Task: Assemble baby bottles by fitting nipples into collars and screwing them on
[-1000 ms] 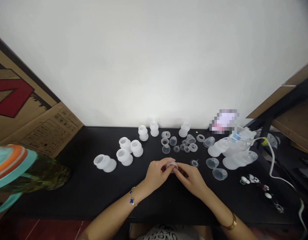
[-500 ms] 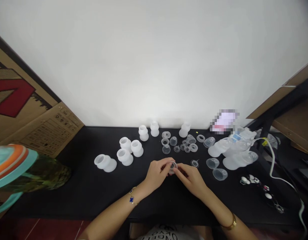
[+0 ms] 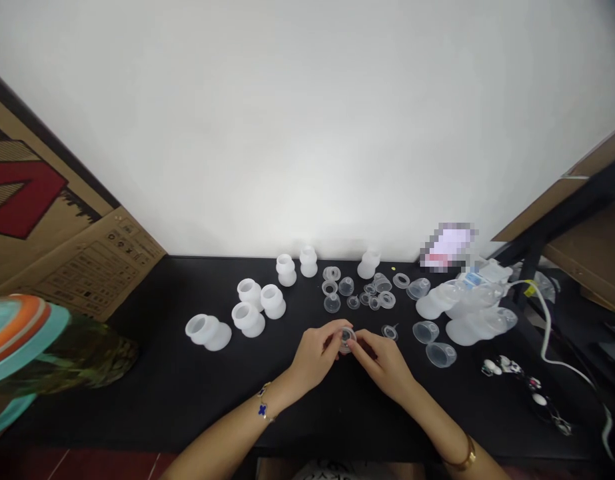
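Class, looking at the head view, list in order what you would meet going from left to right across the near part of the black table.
Jug with teal handle → leftmost white bottle → left hand → small clear round part → right hand → nearest clear cup → beaded string.

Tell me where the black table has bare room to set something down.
Left front, between the jug and left forearm; left back, between the cardboard box and leftmost white bottle. Crowded: beyond the right hand, where clear plastic parts cluster.

6 bottles (image 3: 248,321) sit on the table (image 3: 152,413), left of the hands (image 3: 314,353).
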A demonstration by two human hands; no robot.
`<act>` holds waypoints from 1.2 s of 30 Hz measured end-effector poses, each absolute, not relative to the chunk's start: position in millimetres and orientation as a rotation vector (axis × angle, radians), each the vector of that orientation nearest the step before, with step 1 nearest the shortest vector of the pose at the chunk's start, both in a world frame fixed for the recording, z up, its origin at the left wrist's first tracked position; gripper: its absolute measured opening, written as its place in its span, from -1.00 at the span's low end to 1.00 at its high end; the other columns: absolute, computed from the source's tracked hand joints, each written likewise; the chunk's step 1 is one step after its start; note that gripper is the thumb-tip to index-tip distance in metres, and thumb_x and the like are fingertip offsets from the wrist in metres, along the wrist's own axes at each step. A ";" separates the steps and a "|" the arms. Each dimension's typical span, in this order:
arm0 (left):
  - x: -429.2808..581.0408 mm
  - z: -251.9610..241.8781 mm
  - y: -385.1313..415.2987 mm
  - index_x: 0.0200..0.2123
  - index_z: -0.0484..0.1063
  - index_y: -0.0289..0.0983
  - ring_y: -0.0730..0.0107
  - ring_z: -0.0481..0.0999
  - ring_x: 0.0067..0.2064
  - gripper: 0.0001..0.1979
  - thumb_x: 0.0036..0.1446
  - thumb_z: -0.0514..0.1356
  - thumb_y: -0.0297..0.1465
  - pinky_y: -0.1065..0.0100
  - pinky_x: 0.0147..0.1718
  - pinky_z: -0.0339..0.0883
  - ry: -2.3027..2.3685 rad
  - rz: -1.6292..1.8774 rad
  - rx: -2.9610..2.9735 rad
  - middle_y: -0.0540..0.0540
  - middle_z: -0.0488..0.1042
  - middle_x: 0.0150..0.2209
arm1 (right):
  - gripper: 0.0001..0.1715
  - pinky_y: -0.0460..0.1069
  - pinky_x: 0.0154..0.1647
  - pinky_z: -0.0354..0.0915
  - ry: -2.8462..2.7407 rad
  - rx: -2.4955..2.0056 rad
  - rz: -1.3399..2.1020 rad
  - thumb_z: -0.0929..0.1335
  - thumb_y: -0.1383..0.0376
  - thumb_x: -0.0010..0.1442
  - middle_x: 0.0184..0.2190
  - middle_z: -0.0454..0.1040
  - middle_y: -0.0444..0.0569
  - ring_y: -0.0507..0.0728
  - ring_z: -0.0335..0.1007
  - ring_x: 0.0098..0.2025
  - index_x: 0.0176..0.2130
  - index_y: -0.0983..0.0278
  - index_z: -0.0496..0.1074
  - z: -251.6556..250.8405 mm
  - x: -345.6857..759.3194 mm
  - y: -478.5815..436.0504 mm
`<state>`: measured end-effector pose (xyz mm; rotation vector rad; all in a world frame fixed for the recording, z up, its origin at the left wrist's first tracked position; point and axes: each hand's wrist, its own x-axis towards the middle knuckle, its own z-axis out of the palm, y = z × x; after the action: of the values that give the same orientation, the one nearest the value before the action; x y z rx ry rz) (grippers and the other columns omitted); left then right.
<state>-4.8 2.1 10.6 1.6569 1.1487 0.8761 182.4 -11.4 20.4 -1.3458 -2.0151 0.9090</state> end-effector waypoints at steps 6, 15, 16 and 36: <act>-3.7 8.7 3.3 0.05 0.51 -0.14 0.45 0.45 -0.51 -0.66 0.21 0.18 -0.37 0.48 -0.52 0.30 1.150 0.866 1.748 0.03 0.58 -0.40 | -0.62 -0.07 -0.43 0.18 -2.000 -1.361 0.923 0.22 0.08 0.43 -0.45 0.50 -0.12 0.08 0.39 -0.45 -0.22 0.23 0.48 19.3 182.0 -9.1; -4.8 3.7 4.3 0.24 0.30 -0.11 0.44 0.52 -0.43 -0.50 0.23 0.14 -0.43 0.46 -0.44 0.38 1.162 0.948 1.761 0.02 0.60 -0.31 | -0.73 -0.08 -0.45 0.22 -1.999 -1.385 0.909 0.25 0.14 0.41 -0.43 0.51 -0.13 0.08 0.41 -0.45 -0.12 0.22 0.46 16.5 181.8 -9.1; -5.1 4.0 4.0 0.26 0.26 -0.10 0.44 0.54 -0.40 -0.47 0.22 0.15 -0.43 0.46 -0.42 0.40 1.147 0.967 1.744 0.01 0.61 -0.26 | -0.75 -0.08 -0.45 0.24 -1.996 -1.386 0.894 0.27 0.17 0.39 -0.42 0.52 -0.12 0.08 0.42 -0.45 -0.08 0.22 0.46 14.9 182.4 -8.8; -6.2 6.6 5.4 0.07 0.47 -0.13 0.40 0.59 -0.32 -0.67 0.24 0.26 -0.30 0.43 -0.34 0.46 1.180 1.076 1.635 -0.02 0.66 -0.16 | -0.65 -0.04 -0.42 0.40 -1.891 -1.426 0.830 0.28 0.23 0.31 -0.16 0.63 0.01 0.12 0.53 -0.37 0.05 0.20 0.47 3.0 190.5 -3.9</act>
<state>-6.2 5.4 6.6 1.6353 1.1798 1.0762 190.5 -3.9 3.0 -1.4258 -1.8913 0.8298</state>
